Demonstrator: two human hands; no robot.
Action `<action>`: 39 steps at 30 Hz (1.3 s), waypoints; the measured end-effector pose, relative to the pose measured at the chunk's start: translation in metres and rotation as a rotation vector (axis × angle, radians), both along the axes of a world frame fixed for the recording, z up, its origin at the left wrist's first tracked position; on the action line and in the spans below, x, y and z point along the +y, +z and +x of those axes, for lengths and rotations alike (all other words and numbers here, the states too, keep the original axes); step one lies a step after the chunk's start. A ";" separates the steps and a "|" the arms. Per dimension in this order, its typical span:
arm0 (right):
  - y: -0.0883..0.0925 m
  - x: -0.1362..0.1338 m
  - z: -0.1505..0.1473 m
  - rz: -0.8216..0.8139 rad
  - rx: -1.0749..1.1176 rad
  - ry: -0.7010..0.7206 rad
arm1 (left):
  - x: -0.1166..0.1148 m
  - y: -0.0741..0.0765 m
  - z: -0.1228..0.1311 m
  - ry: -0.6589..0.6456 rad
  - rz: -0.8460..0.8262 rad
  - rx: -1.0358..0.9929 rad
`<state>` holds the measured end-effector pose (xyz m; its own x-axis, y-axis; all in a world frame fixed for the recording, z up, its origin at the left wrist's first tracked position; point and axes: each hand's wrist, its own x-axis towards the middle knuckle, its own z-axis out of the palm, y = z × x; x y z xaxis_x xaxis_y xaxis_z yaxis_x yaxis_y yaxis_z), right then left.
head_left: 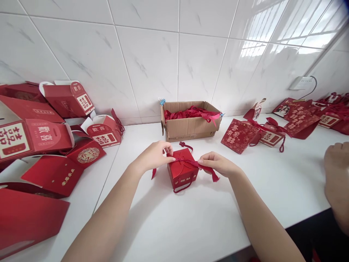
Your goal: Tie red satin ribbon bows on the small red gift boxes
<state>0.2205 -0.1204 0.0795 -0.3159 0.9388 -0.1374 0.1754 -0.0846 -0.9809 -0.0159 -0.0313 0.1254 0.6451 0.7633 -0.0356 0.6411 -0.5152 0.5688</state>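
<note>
A red gift box (183,170) with gold lettering stands on the white table in front of me. A dark red ribbon (208,169) runs across its top, its ends hanging past both sides. My left hand (156,155) is at the box's left top edge, thumb and fingers closed on the ribbon. On the right, my right hand (218,163) pinches the ribbon close to the box's edge. A cord handle (182,188) hangs at the front of the box, and another cord (186,146) with a knotted end sticks up behind it.
A cardboard box (191,128) of red ribbons stands by the tiled wall. Red boxes (49,138) crowd the left side. Red cards (240,136) and a ribboned box (271,135) lie to the right. Another person's arm (337,174) rests at the right edge.
</note>
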 end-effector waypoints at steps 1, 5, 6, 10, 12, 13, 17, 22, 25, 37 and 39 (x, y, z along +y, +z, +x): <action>-0.001 0.000 0.000 -0.001 0.018 -0.004 | -0.003 0.000 0.003 -0.005 0.033 -0.040; -0.004 0.000 0.000 -0.023 0.125 -0.022 | -0.016 -0.001 0.015 -0.105 0.042 -0.121; -0.005 0.001 0.000 -0.025 0.149 -0.022 | -0.018 -0.002 0.018 -0.132 0.034 -0.120; -0.005 0.002 0.000 -0.029 0.148 -0.017 | -0.020 -0.004 0.022 -0.194 0.037 -0.111; -0.004 0.002 0.000 -0.042 0.120 0.004 | -0.018 -0.006 0.021 -0.220 0.033 -0.116; -0.004 0.002 -0.001 -0.047 0.114 0.017 | -0.017 -0.006 0.021 -0.230 0.032 -0.120; -0.003 0.002 -0.002 -0.049 0.151 0.042 | -0.017 -0.006 0.021 -0.251 0.023 -0.121; -0.006 0.001 0.001 -0.016 0.279 0.055 | -0.021 -0.002 0.021 -0.254 -0.018 -0.071; -0.011 0.001 0.003 0.019 0.359 0.032 | -0.022 -0.002 0.021 -0.277 -0.028 -0.060; -0.019 0.003 -0.007 0.055 0.537 -0.042 | -0.032 -0.002 0.027 -0.214 0.074 -0.056; -0.018 0.002 -0.009 0.041 0.530 -0.025 | -0.033 -0.003 0.029 -0.185 0.104 -0.078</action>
<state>0.2117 -0.1184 0.0616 -0.3098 0.9481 0.0722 -0.3468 -0.0420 -0.9370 0.0134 -0.0646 0.1223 0.7720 0.6289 0.0927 0.4864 -0.6782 0.5509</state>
